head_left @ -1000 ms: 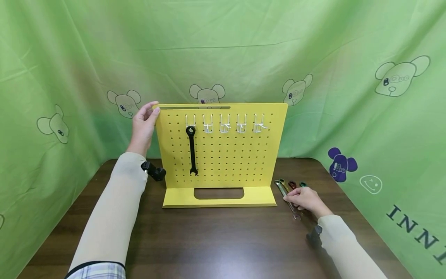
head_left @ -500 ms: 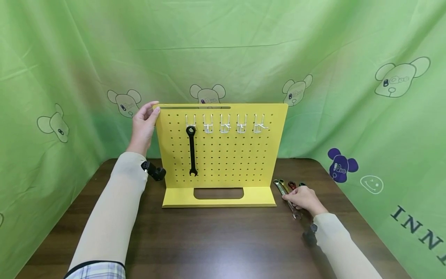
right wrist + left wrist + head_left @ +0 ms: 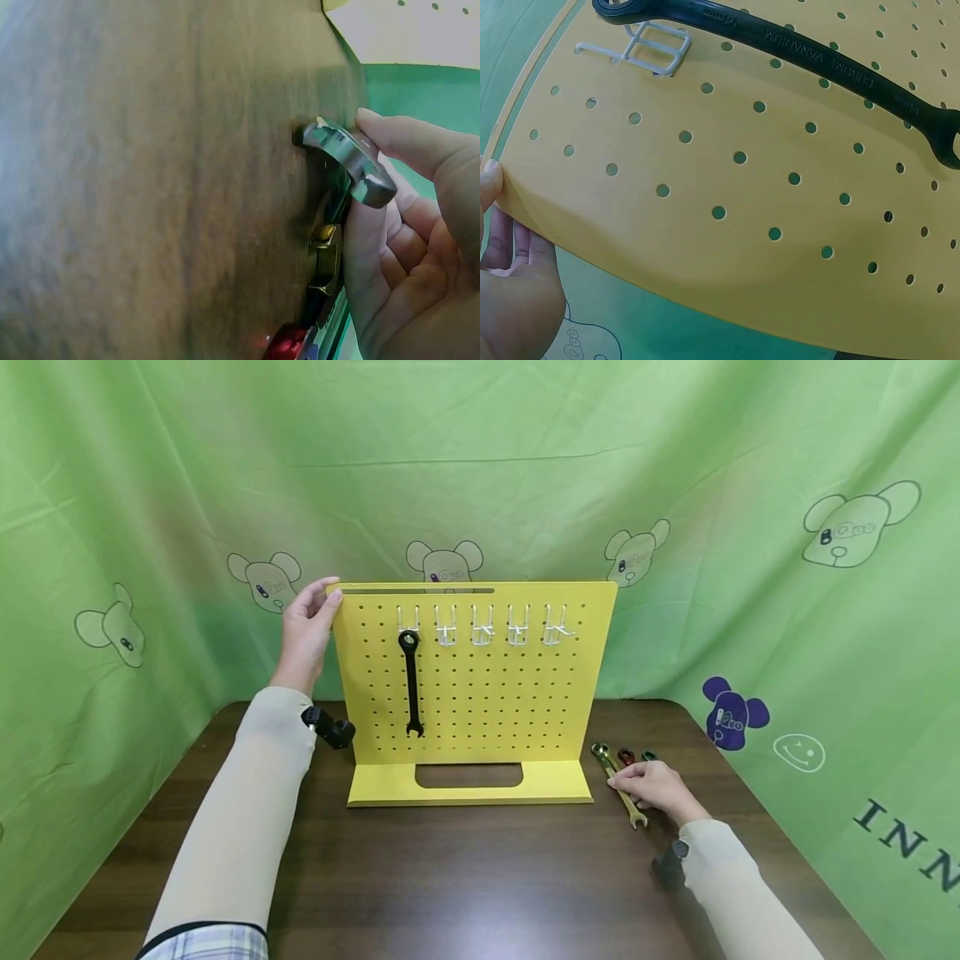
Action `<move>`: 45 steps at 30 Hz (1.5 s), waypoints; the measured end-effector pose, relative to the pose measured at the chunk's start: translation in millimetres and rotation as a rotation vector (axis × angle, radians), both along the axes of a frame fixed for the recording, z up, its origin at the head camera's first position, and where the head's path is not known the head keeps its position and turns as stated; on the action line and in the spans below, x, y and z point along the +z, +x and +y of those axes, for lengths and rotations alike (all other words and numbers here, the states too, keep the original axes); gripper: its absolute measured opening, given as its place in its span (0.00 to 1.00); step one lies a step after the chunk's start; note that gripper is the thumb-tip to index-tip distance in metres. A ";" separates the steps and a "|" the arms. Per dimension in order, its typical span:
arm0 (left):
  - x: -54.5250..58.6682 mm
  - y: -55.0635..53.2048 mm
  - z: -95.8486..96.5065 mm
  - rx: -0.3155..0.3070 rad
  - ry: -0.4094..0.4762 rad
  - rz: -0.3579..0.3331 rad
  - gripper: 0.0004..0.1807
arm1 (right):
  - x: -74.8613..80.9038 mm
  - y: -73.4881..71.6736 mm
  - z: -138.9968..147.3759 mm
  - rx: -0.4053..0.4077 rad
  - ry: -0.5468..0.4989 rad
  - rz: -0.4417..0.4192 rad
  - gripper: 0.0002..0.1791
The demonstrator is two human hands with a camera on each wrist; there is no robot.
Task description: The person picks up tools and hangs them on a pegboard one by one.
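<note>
A yellow pegboard (image 3: 495,710) stands upright on the table. My left hand (image 3: 306,631) grips its top left corner, thumb in front and fingers behind. On the leftmost hook hangs a black combination wrench (image 3: 412,685), ring end up. To the right of the board, my right hand (image 3: 660,789) pinches a silver combination wrench (image 3: 349,161) between thumb and fingers. In the right wrist view its open end tilts up over a gold wrench (image 3: 327,259). Beyond lie a red wrench (image 3: 626,757) and a green wrench (image 3: 649,756), both partly hidden by the hand.
Four more white hooks, among them the middle hook (image 3: 483,628), line the upper board and bear nothing. The board's foot (image 3: 472,796) reaches forward on the dark wooden table (image 3: 465,877). A green printed curtain (image 3: 480,460) surrounds the table on the back and sides.
The silver wrench has shifted with my right hand and now overlaps the gold one, whose lower end shows. My left hand and the black wrench have kept their places.
</note>
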State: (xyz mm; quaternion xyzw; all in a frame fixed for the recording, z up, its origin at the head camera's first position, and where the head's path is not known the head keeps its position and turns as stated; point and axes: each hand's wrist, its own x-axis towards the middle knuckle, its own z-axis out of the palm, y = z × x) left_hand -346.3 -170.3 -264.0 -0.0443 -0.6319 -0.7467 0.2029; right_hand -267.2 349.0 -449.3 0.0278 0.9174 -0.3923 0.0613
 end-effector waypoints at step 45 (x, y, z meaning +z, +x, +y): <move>0.1 -0.3 -0.1 -0.005 0.026 0.000 0.16 | 35.0 14.3 -8.1 0.119 -0.264 0.029 0.16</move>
